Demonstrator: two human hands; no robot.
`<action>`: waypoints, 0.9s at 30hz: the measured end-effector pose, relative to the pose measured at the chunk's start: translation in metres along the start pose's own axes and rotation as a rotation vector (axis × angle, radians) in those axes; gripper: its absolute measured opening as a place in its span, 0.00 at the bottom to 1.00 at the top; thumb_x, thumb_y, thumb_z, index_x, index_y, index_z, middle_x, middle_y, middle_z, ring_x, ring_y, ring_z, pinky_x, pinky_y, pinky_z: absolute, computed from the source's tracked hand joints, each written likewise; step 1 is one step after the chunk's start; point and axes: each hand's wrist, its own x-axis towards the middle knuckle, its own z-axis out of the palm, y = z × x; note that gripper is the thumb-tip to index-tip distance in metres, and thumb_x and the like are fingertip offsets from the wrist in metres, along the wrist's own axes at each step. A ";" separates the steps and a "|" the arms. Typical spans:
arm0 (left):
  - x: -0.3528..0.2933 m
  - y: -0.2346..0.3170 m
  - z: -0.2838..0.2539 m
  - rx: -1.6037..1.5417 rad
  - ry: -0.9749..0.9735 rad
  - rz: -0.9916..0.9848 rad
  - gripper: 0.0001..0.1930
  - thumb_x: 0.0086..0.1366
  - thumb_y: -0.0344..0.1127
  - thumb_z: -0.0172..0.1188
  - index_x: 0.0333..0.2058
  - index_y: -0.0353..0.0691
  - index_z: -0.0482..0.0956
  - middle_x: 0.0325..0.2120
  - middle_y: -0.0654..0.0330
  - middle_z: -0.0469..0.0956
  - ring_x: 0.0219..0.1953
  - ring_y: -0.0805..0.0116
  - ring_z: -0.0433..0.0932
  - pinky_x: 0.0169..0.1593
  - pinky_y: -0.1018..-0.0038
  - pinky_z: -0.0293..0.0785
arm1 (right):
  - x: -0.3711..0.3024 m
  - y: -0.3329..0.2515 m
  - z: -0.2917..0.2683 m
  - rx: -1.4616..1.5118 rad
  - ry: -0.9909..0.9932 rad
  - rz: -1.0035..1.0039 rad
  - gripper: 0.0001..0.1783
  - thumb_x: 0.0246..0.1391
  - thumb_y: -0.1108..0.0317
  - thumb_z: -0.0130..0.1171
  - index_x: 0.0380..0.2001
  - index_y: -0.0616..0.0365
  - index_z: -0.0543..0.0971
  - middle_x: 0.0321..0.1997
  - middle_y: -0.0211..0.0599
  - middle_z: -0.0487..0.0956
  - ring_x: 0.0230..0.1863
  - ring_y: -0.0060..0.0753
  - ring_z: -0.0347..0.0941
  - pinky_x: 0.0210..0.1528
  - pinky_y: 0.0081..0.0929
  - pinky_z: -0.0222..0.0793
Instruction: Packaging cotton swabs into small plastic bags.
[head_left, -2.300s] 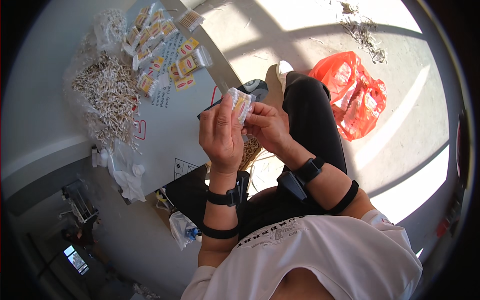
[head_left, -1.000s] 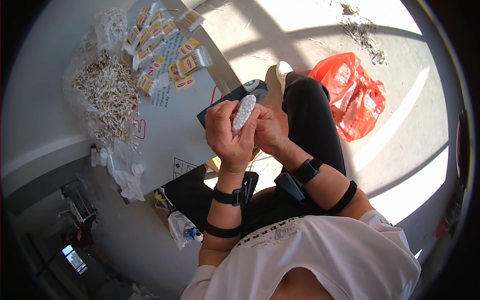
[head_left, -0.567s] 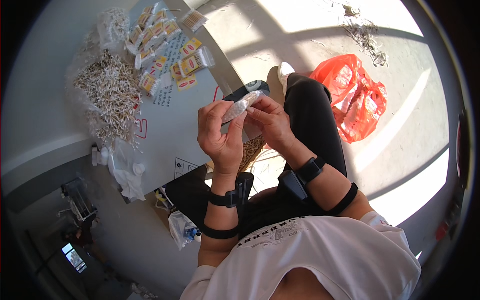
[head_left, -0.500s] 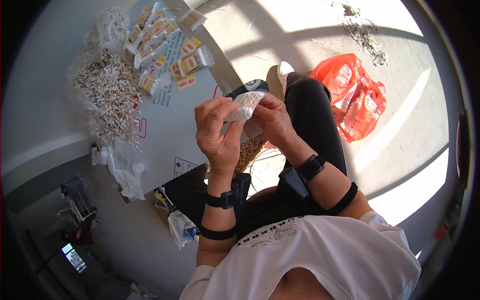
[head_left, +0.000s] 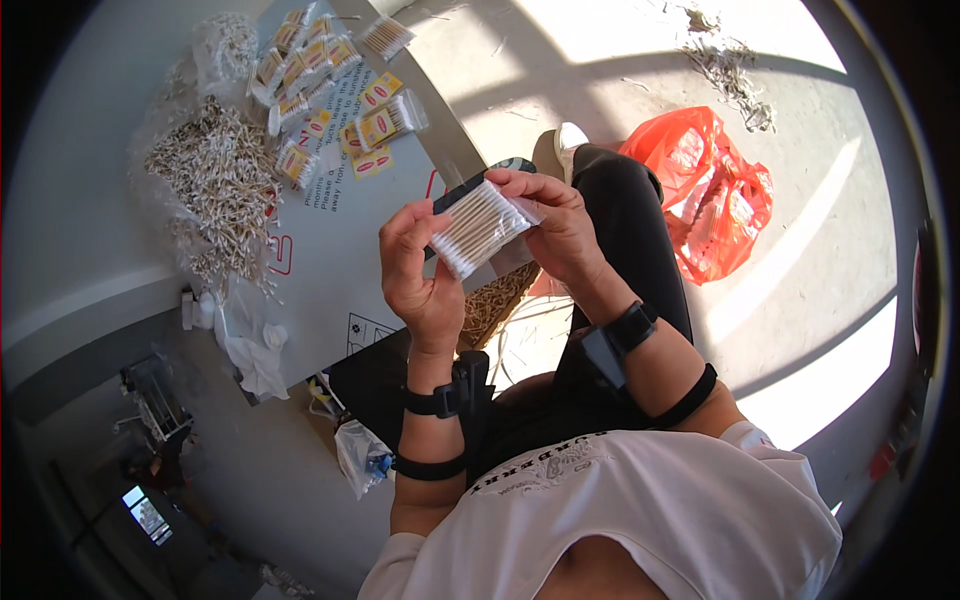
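Note:
A flat clear packet of cotton swabs [head_left: 482, 230] is held up between my two hands, its wooden sticks lying side by side with white tips at both ends. My left hand [head_left: 420, 275] grips the packet's left edge between thumb and fingers. At the opposite side, my right hand [head_left: 560, 225] pinches the loose plastic end. On the grey table to the left lies a large heap of loose cotton swabs [head_left: 215, 180] on clear plastic. Beside the heap are several filled swab packets with yellow cards [head_left: 305, 65], and loose yellow cards [head_left: 372, 162] lie near them.
An orange-red plastic bag [head_left: 700, 190] stands on the floor at the right. Below my hands a box of wooden sticks [head_left: 495, 305] sits beside the table [head_left: 340, 265]. Crumpled clear plastic [head_left: 258, 355] hangs at the table's near edge. Scraps [head_left: 730, 75] litter the far floor.
The swab packet has turned so that its broad face with the rows of sticks shows. My left hand has shifted slightly left and down, and my right hand has moved to the packet's upper right.

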 end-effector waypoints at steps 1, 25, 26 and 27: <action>-0.001 -0.001 0.000 -0.001 0.000 0.000 0.21 0.47 0.17 0.64 0.41 0.42 0.78 0.45 0.58 0.76 0.47 0.67 0.74 0.47 0.74 0.70 | 0.000 0.000 0.001 -0.075 0.000 -0.025 0.09 0.54 0.81 0.56 0.38 0.64 0.81 0.54 0.42 0.76 0.52 0.31 0.74 0.56 0.27 0.70; 0.064 -0.099 -0.024 -0.470 -0.121 -0.926 0.15 0.60 0.36 0.65 0.40 0.35 0.74 0.29 0.57 0.77 0.28 0.70 0.77 0.27 0.74 0.72 | 0.050 0.003 0.031 -0.901 0.154 0.112 0.06 0.53 0.74 0.59 0.33 0.68 0.77 0.27 0.34 0.79 0.27 0.19 0.73 0.29 0.20 0.70; 0.072 -0.107 -0.025 -0.462 -0.110 -0.923 0.15 0.60 0.36 0.65 0.40 0.35 0.74 0.29 0.57 0.77 0.28 0.70 0.77 0.27 0.74 0.72 | 0.061 0.001 0.038 -0.965 0.173 0.102 0.07 0.53 0.74 0.59 0.33 0.68 0.77 0.26 0.34 0.79 0.27 0.19 0.73 0.30 0.20 0.70; 0.080 -0.113 -0.021 0.089 -0.079 -0.590 0.18 0.59 0.37 0.66 0.42 0.35 0.72 0.36 0.54 0.76 0.37 0.64 0.75 0.36 0.67 0.72 | 0.072 -0.003 0.040 -1.036 0.204 0.087 0.07 0.54 0.74 0.59 0.34 0.69 0.77 0.26 0.35 0.78 0.27 0.19 0.73 0.30 0.20 0.70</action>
